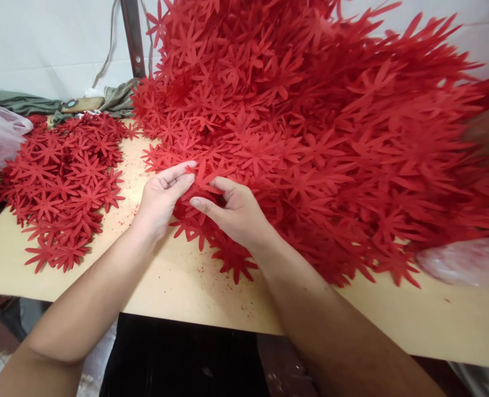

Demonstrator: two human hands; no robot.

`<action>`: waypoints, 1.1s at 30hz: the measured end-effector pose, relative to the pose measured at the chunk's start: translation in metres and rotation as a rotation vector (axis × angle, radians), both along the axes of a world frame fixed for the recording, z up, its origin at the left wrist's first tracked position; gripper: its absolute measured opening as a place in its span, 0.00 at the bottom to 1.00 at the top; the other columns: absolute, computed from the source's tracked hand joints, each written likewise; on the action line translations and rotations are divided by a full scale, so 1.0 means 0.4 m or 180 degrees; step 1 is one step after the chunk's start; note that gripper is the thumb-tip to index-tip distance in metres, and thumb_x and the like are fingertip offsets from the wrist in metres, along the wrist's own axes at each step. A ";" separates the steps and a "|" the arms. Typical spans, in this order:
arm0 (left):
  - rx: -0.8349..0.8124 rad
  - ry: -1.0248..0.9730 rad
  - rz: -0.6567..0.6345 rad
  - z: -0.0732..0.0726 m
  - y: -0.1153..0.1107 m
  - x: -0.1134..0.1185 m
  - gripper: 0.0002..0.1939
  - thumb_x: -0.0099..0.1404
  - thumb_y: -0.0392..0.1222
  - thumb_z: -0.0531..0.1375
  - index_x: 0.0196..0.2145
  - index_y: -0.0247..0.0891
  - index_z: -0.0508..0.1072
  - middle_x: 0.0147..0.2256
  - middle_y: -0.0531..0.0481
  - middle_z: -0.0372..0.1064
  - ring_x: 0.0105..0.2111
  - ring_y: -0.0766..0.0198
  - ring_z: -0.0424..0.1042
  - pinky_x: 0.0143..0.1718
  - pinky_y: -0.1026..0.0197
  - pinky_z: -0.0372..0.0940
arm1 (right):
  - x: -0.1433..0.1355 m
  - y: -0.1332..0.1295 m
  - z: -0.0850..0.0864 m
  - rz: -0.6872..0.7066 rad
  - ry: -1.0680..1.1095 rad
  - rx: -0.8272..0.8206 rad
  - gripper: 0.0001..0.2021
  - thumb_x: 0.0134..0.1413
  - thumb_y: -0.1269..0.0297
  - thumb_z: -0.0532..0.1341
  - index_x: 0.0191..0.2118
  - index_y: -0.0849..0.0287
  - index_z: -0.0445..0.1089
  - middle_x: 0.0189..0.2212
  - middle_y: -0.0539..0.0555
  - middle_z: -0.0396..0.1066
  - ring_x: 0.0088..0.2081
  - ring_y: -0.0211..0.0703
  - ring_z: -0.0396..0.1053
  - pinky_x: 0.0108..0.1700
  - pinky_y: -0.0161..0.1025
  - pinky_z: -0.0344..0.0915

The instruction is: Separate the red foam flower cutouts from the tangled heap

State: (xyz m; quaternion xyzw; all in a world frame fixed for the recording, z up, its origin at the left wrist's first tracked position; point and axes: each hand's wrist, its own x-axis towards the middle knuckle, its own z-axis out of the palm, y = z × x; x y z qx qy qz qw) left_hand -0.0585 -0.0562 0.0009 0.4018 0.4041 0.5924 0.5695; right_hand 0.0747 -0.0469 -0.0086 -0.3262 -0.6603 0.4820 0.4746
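A large heap of red fabric flower cutouts (294,143) with narrow petals fills the middle and right of the table. In front of its near left edge, my left hand (161,193) pinches the petal of one red flower cutout (203,175) between thumb and fingers. Beside it my right hand (238,207) has its thumb apart from its curled fingers, close to the same flower. Its fingertips are partly hidden behind the petals, so contact there is unclear. A smaller pile of red flower cutouts (68,182) lies left of my left hand.
The pale wooden table (161,292) carries red scraps near its front edge. A clear plastic bag (468,259) lies at the right, and a whitish bag (4,132) at the far left. Green cloth (25,102) and a dark metal post (132,38) stand along the tiled wall.
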 end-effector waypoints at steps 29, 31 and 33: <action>0.0060 0.0352 0.0431 -0.003 0.001 0.008 0.11 0.53 0.43 0.66 0.24 0.36 0.68 0.21 0.57 0.67 0.21 0.75 0.64 0.26 0.68 0.62 | 0.014 0.011 0.009 -0.0824 0.0027 -0.0141 0.05 0.44 0.65 0.64 0.26 0.58 0.69 0.20 0.45 0.63 0.23 0.31 0.59 0.31 0.35 0.61; 0.0076 0.0287 0.0645 -0.003 0.013 -0.008 0.12 0.53 0.45 0.66 0.25 0.37 0.67 0.21 0.58 0.67 0.20 0.75 0.64 0.26 0.69 0.62 | 0.018 0.017 0.009 -0.0927 0.0225 -0.0196 0.04 0.44 0.66 0.64 0.26 0.58 0.68 0.21 0.45 0.63 0.24 0.30 0.60 0.31 0.34 0.62; 0.0132 0.0284 0.0933 -0.007 0.030 -0.031 0.12 0.53 0.44 0.66 0.25 0.37 0.67 0.22 0.58 0.66 0.21 0.75 0.64 0.26 0.69 0.62 | 0.020 0.023 0.009 -0.1055 0.0428 -0.0271 0.04 0.44 0.68 0.63 0.26 0.57 0.66 0.20 0.45 0.63 0.23 0.30 0.60 0.30 0.33 0.63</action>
